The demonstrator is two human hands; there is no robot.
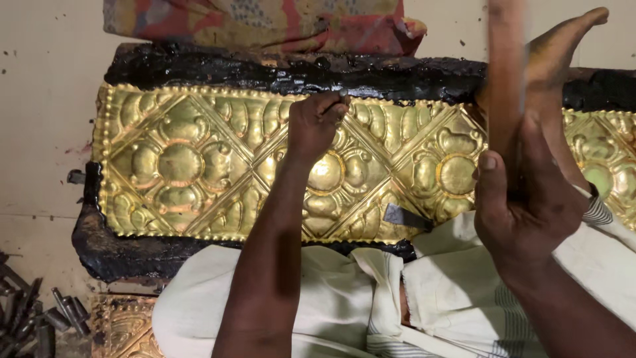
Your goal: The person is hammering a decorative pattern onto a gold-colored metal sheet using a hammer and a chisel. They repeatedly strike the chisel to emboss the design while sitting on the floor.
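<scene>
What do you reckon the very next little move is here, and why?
Probably the right hand brings its blurred, raised wooden handle down onto the punch that the left hand pinches upright at the brass panel's beaded top edge.

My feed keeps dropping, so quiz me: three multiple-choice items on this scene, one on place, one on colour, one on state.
1. Where is the left hand?
A. on the panel's upper edge
B. on the cloth
C. off the panel, on the floor

2. What colour is the embossed panel?
A. silver
B. gold
C. blue

3. How is the right hand?
A. flat and empty
B. gripping a blurred handle
C. out of view

Answers: 1 A, its fingers pinch a small tool at the beaded top border. 2 B, it shines gold against the black pitch. 3 B, its fingers wrap an upright handle.
</scene>
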